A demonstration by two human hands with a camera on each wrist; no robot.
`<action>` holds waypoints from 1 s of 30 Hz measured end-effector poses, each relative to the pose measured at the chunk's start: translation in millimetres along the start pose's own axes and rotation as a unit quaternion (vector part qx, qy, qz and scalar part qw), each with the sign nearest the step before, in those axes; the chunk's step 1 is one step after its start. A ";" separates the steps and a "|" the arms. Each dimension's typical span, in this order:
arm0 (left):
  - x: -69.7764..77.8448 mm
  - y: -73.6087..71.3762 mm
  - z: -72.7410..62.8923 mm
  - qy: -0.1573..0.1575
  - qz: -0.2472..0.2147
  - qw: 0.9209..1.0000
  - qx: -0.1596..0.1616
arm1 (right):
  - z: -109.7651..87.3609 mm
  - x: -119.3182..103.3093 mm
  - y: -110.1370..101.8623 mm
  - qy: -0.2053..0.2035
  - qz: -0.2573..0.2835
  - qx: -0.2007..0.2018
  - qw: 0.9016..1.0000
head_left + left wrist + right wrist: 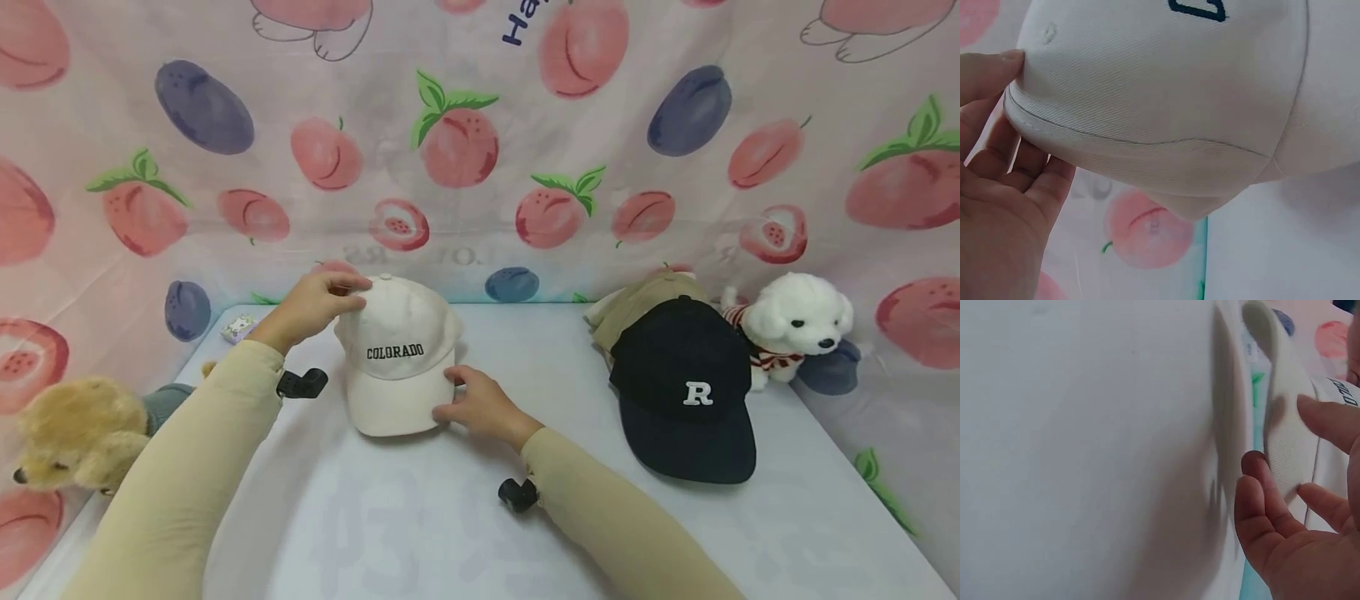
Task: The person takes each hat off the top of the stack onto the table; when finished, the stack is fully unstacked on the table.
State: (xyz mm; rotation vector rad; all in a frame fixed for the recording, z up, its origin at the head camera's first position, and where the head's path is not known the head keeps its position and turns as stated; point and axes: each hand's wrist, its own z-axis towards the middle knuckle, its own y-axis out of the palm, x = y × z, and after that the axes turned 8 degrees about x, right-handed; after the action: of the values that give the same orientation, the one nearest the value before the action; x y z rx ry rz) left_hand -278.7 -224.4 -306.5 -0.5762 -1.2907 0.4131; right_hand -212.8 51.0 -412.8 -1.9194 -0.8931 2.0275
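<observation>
A cream baseball cap (395,325) with COLORADO lettering faces me, its brim tilted down toward the front. My left hand (311,307) pinches the upper left of the crown, thumb in front and fingers behind, as the left wrist view of the cap (1147,94) shows. At the right edge of the brim, my right hand (486,408) holds on with thumb and fingers. Close up in the right wrist view, the brim (1288,425) lies between the thumb and the fingertips (1254,465).
To the right, a black cap (682,358) with a white R leans against a tan cap (648,292). A white plush dog (798,312) sits beside them. At left lie a brown plush toy (82,425) and a small patterned packet (238,327). A fruit-print cloth hangs behind the white table (420,517).
</observation>
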 end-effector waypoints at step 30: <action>-42.2 -28.2 30.3 -0.096 -0.002 0.995 0.019 | 53.1 -26.8 53.4 0.039 -0.015 0.017 0.999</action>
State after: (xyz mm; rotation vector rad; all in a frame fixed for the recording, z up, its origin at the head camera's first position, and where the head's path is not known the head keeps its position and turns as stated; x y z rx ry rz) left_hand -319.0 -266.4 -316.8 -0.5105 -1.4645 0.4986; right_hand -246.9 -20.7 -421.8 -1.9409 -0.8569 1.9248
